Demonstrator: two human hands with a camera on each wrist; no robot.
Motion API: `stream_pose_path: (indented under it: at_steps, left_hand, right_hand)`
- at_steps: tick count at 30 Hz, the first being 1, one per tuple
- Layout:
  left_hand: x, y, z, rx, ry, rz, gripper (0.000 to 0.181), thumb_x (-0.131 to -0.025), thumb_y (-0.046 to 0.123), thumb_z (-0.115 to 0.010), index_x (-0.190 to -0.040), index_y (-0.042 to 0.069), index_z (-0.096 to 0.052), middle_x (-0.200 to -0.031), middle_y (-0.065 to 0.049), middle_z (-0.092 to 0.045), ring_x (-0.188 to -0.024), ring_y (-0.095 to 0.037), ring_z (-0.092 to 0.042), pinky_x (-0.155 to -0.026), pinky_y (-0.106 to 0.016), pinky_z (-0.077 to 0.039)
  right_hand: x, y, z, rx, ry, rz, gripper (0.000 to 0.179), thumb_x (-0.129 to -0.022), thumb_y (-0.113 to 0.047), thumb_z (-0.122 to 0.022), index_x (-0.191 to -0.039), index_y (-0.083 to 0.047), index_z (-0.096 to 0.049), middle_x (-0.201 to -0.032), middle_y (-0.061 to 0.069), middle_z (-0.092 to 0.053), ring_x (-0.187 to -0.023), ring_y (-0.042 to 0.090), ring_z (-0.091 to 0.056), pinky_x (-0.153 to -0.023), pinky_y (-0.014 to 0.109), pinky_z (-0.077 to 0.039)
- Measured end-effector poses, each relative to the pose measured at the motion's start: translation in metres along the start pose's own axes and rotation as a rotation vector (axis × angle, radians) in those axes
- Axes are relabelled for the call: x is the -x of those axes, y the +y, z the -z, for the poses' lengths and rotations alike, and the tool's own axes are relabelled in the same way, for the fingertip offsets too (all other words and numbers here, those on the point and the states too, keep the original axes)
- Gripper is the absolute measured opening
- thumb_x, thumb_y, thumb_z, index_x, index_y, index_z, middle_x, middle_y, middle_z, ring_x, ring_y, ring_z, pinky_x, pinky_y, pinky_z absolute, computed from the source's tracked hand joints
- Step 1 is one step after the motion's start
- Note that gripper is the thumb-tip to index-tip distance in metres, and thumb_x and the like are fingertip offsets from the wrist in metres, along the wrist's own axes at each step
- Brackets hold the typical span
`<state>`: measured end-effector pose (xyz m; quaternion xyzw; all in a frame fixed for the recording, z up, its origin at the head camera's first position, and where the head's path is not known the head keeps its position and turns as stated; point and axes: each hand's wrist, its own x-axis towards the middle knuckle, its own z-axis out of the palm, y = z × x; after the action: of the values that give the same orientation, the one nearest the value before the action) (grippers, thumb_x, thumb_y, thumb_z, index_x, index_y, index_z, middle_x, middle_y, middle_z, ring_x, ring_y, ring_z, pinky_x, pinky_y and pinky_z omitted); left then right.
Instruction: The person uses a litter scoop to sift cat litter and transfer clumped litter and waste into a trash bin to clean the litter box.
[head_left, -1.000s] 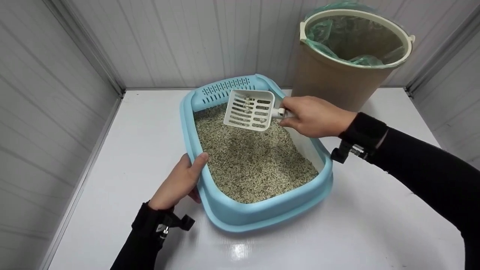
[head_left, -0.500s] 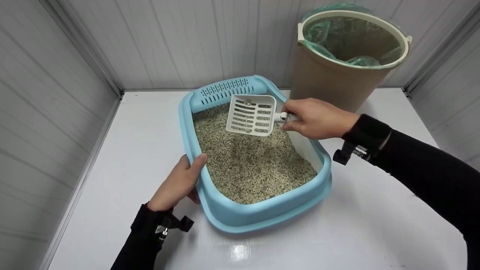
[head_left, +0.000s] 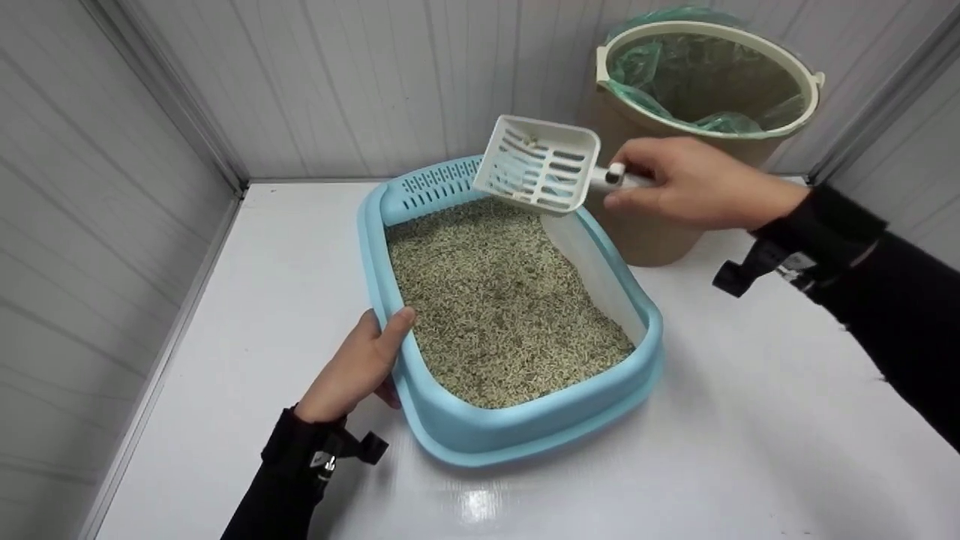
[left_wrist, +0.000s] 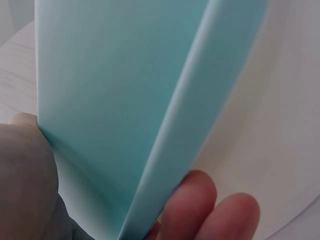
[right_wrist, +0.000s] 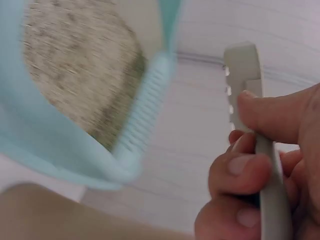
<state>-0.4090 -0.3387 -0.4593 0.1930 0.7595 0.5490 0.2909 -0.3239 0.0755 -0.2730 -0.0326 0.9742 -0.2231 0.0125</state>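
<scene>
A blue litter box [head_left: 495, 435] with a perforated back edge stands on the white surface, filled with pale greenish pellet litter [head_left: 510, 307]. My left hand [head_left: 356, 364] grips its left rim, thumb on top and fingers beneath; the left wrist view shows the fingertips [left_wrist: 192, 200] at the blue wall. My right hand [head_left: 694, 184] holds a white slotted litter scoop [head_left: 559, 176] by its handle, raised over the back right of the box. A few light bits lie in the scoop. In the right wrist view the fingers wrap around the scoop handle [right_wrist: 275, 200].
A beige bucket [head_left: 637, 232] lined with a green plastic bag [head_left: 637, 67] stands at the back right, just behind the right hand. Grey panelled walls [head_left: 360, 82] close in the back and both sides. White floor [head_left: 300, 255] extends around the box.
My right hand has lifted the scoop up and to the right, away from over the litter toward the bucket. The left hand and the litter box have stayed in place.
</scene>
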Motion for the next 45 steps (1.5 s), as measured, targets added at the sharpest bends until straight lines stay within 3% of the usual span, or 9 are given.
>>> stream_pose_path:
  at_steps: [9,13,17,23,26,30,32,39,45]
  left_hand:
    - [-0.002,0.000,0.000,0.017,-0.001,0.012,0.070,-0.113,0.066,-0.052,-0.134,-0.001,-0.046,-0.093,-0.024,-0.072,-0.063,-0.037,-0.077,-0.045,-0.053,-0.062]
    - [-0.003,0.000,0.001,0.020,-0.008,-0.002,0.070,-0.114,0.064,-0.052,-0.131,-0.003,-0.048,-0.092,-0.024,-0.072,-0.064,-0.038,-0.077,-0.043,-0.051,-0.061]
    - [-0.004,-0.001,0.002,0.018,-0.008,-0.006,0.068,-0.114,0.064,-0.050,-0.128,-0.003,-0.048,-0.092,-0.024,-0.071,-0.064,-0.038,-0.077,-0.043,-0.052,-0.061]
    - [-0.005,-0.004,0.003,0.006,0.007,0.001,0.069,-0.114,0.066,-0.049,-0.127,-0.001,-0.048,-0.092,-0.024,-0.072,-0.063,-0.040,-0.076,-0.048,-0.062,-0.062]
    - [-0.004,-0.003,0.002,-0.001,0.008,0.000,0.068,-0.114,0.067,-0.049,-0.126,0.000,-0.048,-0.092,-0.024,-0.072,-0.060,-0.039,-0.076,-0.049,-0.064,-0.061]
    - [-0.004,-0.001,0.003,-0.003,0.010,0.002,0.068,-0.113,0.067,-0.050,-0.126,0.001,-0.048,-0.092,-0.023,-0.071,-0.060,-0.038,-0.076,-0.048,-0.062,-0.062]
    - [-0.004,-0.001,0.003,0.001,0.012,0.002,0.068,-0.113,0.067,-0.050,-0.125,0.001,-0.048,-0.093,-0.023,-0.071,-0.061,-0.039,-0.076,-0.047,-0.059,-0.062]
    - [-0.002,-0.001,0.001,0.007,0.011,-0.002,0.068,-0.113,0.067,-0.048,-0.124,0.000,-0.050,-0.090,-0.024,-0.073,-0.058,-0.040,-0.075,-0.050,-0.066,-0.061]
    - [0.001,0.002,0.002,0.011,0.015,-0.001,0.067,-0.114,0.067,-0.050,-0.126,0.001,-0.048,-0.091,-0.023,-0.072,-0.058,-0.038,-0.075,-0.049,-0.064,-0.061]
  right_hand:
    - [0.023,0.035,0.092,-0.049,0.158,-0.309,0.043,-0.112,-0.037,-0.069,-0.125,0.003,-0.064,-0.084,0.001,-0.059,-0.069,0.015,-0.050,-0.055,0.025,-0.041]
    - [0.027,0.056,0.112,0.001,0.182,-0.420,0.047,-0.116,-0.038,-0.060,-0.127,0.008,-0.061,-0.075,0.001,-0.052,-0.061,0.016,-0.044,-0.049,0.031,-0.036]
    - [0.022,0.072,0.118,0.191,0.188,-0.444,0.046,-0.114,-0.035,-0.054,-0.114,0.010,-0.065,-0.076,0.008,-0.060,-0.063,0.023,-0.047,-0.049,0.036,-0.037]
    - [0.021,0.087,0.100,0.536,0.203,-0.343,0.021,-0.100,-0.008,-0.048,-0.097,0.010,-0.059,-0.073,0.020,-0.060,-0.059,0.033,-0.050,-0.045,0.047,-0.039]
    - [0.021,0.095,0.089,0.693,0.275,-0.182,0.006,-0.092,0.003,-0.057,-0.090,0.007,-0.055,-0.070,0.021,-0.057,-0.056,0.037,-0.052,-0.040,0.055,-0.041]
    - [0.020,0.105,0.073,0.893,0.429,0.099,0.022,-0.088,0.008,-0.069,-0.082,0.004,-0.048,-0.074,0.025,-0.055,-0.061,0.043,-0.053,-0.039,0.058,-0.042]
    - [0.018,0.106,0.067,0.954,0.463,0.161,0.026,-0.092,0.004,-0.069,-0.080,0.003,-0.046,-0.074,0.025,-0.053,-0.064,0.044,-0.051,-0.041,0.058,-0.043]
    - [0.020,0.086,0.062,0.866,0.623,0.129,0.016,-0.094,0.011,-0.055,-0.079,0.007,-0.049,-0.074,0.027,-0.058,-0.061,0.045,-0.055,-0.038,0.056,-0.036]
    - [0.030,0.015,0.049,0.780,0.789,0.291,0.020,-0.100,0.004,-0.050,-0.098,0.011,-0.069,-0.080,0.028,-0.066,-0.062,0.046,-0.059,-0.036,0.051,-0.028]
